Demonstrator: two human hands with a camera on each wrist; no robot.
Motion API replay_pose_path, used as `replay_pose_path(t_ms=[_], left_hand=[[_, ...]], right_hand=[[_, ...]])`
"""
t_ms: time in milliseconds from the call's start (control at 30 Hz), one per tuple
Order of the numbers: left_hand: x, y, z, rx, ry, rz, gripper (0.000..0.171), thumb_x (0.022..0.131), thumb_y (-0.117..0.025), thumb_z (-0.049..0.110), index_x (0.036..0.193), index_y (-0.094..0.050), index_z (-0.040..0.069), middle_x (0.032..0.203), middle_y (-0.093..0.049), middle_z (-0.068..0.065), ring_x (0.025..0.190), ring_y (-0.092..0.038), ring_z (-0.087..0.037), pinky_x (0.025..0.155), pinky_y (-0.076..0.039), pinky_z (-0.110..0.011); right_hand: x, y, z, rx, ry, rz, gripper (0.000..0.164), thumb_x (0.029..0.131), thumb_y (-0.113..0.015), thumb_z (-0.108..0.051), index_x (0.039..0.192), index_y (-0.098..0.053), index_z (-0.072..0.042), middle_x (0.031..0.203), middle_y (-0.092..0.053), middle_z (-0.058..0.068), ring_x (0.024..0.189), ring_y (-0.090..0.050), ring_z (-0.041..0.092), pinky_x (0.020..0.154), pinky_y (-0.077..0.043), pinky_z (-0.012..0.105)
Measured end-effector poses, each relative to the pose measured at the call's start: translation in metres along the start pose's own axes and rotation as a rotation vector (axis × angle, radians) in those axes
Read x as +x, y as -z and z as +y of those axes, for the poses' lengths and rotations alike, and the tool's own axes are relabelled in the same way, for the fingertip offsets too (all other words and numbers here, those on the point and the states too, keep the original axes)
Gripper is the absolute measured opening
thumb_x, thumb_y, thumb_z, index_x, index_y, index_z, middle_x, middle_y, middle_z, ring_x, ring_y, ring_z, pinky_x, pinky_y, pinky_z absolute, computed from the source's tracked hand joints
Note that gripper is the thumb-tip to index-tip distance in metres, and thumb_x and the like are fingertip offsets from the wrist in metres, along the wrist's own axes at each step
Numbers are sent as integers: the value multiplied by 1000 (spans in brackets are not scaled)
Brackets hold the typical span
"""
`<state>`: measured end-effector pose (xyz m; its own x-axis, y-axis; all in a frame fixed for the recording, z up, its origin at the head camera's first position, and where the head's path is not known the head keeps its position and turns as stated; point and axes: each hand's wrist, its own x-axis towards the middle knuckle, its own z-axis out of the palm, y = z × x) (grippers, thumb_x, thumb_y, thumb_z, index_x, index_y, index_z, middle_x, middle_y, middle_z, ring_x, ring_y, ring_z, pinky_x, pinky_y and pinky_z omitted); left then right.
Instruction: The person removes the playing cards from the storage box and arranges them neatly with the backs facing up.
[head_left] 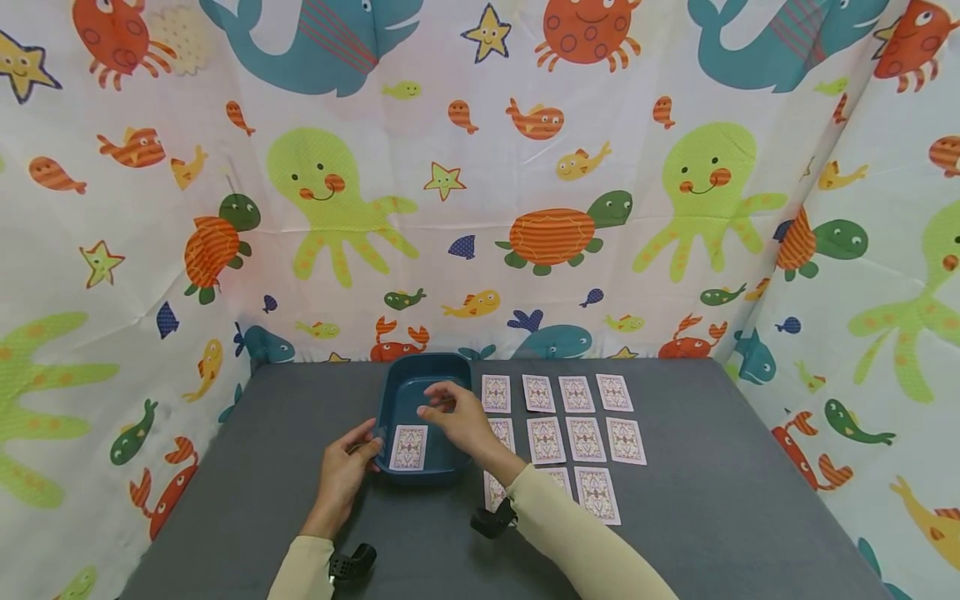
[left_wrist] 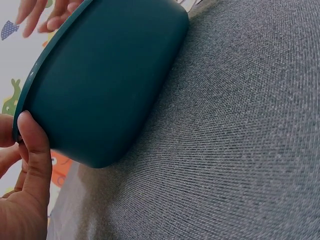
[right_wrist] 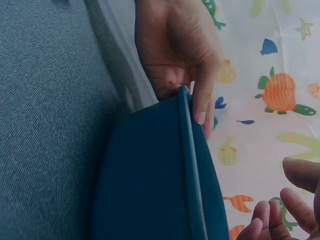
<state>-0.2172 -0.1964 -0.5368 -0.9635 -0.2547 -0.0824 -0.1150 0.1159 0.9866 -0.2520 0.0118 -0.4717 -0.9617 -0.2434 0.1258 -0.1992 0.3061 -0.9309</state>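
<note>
A dark teal plastic tray stands on the table, and my left hand grips its left rim. In the left wrist view, the thumb presses the outer wall while other fingers go over the edge. One patterned playing card lies back up inside, toward the near left. Over the tray's right part hovers my right hand, fingers loosely bent, with nothing seen between them. The right wrist view shows these fingers apart from the rim. Part of the tray floor is hidden by this hand.
Right of the tray, several playing cards lie back up in rows on the grey table. My right forearm covers some of them. A cloth with sea animals hangs behind and at both sides.
</note>
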Motion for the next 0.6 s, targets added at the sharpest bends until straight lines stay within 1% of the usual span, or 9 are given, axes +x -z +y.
replay_pose_path(t_ms=[67,233,300,400,467,600], left_hand=[[0,0,0,0,-2,-2,42,94,-63,8,136,-58,8,112,-54,-12,77,-57,-11,62,-52,-25],[-2,0,2,-2,-5,-8,42,94,-62,8,136,-58,7,111,-54,-12,78,-57,-11,62,-52,-24],[-2,1,2,-8,-8,-11,42,94,-62,8,136,-58,6,112,-54,-13,79,-57,-11,62,-52,-24],[-2,1,2,-10,-4,-9,42,94,-62,8,136,-58,6,112,-54,-13,79,-58,-11,62,-52,-24],[-1,0,1,-10,-3,-7,42,94,-63,8,136,-58,6,112,-54,-13,79,-57,-11,62,-52,-24],[1,0,0,-15,-6,0,42,93,-64,7,135,-59,6,110,-54,-11,77,-58,-10,61,-52,-25]], right_hand=[[3,-4,1,-12,-19,-6,28,88,-74,-29,112,-67,-17,110,-65,12,94,-60,18,76,-49,29],[9,-13,4,-49,-69,-26,31,86,-76,-29,113,-66,-17,113,-64,12,91,-59,16,72,-48,28],[12,-16,5,-61,-91,-38,32,85,-77,-29,113,-66,-18,112,-64,10,91,-59,14,73,-49,28],[15,-20,8,-74,-121,-51,33,84,-78,-29,113,-66,-19,109,-64,4,90,-58,13,74,-48,27],[16,-22,10,-82,-140,-54,34,83,-78,-27,114,-66,-18,109,-63,2,90,-57,13,75,-48,28],[21,-27,14,-105,-179,-65,39,83,-79,-23,118,-66,-13,116,-63,10,90,-56,16,77,-48,31]])
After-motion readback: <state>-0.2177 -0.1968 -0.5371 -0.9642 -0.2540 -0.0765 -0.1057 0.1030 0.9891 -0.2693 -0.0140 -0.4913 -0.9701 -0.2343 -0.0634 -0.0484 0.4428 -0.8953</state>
